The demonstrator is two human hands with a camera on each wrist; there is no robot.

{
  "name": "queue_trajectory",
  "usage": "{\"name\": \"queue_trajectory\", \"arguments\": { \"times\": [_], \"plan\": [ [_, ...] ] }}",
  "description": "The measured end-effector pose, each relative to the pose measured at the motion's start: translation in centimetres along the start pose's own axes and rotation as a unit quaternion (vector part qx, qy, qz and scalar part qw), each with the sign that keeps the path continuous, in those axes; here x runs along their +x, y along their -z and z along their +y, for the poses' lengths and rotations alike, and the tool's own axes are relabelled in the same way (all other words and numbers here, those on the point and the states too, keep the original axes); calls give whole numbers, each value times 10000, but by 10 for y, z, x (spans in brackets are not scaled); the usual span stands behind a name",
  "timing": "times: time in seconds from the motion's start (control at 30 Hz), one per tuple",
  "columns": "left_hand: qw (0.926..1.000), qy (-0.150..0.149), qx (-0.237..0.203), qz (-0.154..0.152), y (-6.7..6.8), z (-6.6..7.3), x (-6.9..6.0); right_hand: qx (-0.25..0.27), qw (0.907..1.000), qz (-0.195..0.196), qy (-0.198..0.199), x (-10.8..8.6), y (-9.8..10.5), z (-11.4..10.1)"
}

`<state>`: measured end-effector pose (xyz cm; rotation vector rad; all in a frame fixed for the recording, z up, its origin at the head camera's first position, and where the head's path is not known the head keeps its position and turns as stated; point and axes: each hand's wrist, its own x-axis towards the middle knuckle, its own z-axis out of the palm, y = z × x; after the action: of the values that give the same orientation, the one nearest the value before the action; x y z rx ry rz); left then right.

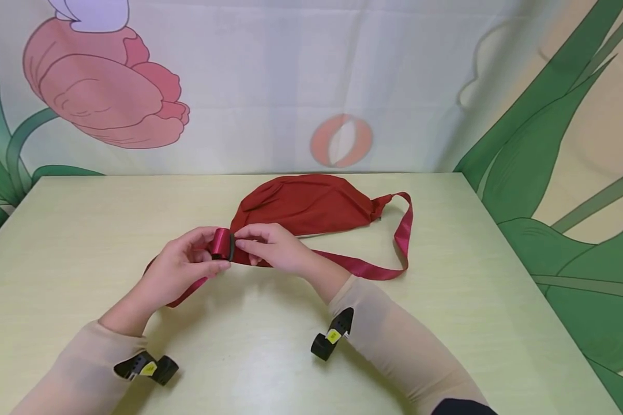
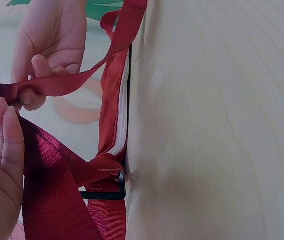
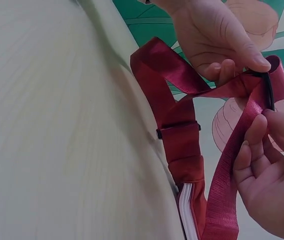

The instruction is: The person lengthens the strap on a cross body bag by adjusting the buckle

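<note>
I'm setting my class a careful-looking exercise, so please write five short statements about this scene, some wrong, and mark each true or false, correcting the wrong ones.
1. A red bag lies near the far edge of the table. True.
2. The left hand rests flat on the table. False: the left hand is raised, holding a dark buckle.
3. The right hand has its fingers on the strap. True.
4. The zip is black. False: the zip is white.
5. A second buckle sits on the strap, untouched by either hand. True.
</note>
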<state>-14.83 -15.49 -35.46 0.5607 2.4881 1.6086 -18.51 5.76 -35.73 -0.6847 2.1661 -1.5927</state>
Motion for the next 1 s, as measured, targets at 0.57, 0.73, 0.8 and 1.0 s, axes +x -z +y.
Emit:
{"name": "queue_trajectory", "arguments": {
  "times": [0.57, 0.73, 0.8, 1.0],
  "plan": [
    [9985, 377, -327, 226, 2, 0, 0, -3338, 9412, -15, 525, -7, -7, 3],
    [9985, 377, -346, 172, 2, 0, 0, -2936, 9540, 171, 578, -7, -9, 3],
    [9985, 373, -376, 134, 3, 0, 0, -2422, 9682, 212, 589, -8, -8, 3],
    [9980, 305, -559, -32, 3, -1, -1, -1447, 9871, 310, 619, -8, -7, 1]
  ]
}}
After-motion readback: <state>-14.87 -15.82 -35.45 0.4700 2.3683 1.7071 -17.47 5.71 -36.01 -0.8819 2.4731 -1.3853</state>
